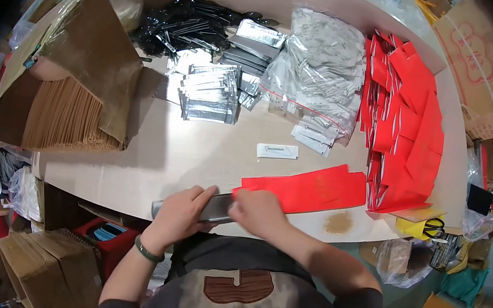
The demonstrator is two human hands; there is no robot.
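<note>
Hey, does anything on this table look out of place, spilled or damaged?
One brown stain marks the table near its front edge, right of the hands. A small white packet lies alone mid-table, apart from the piles. Nothing looks damaged.

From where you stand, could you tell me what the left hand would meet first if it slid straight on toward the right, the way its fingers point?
The left hand grips a flat silver foil pouch and points right. Its fingers would probably first meet the right hand, holding the same pouch close by. The long red paper envelope lies beyond.
</note>
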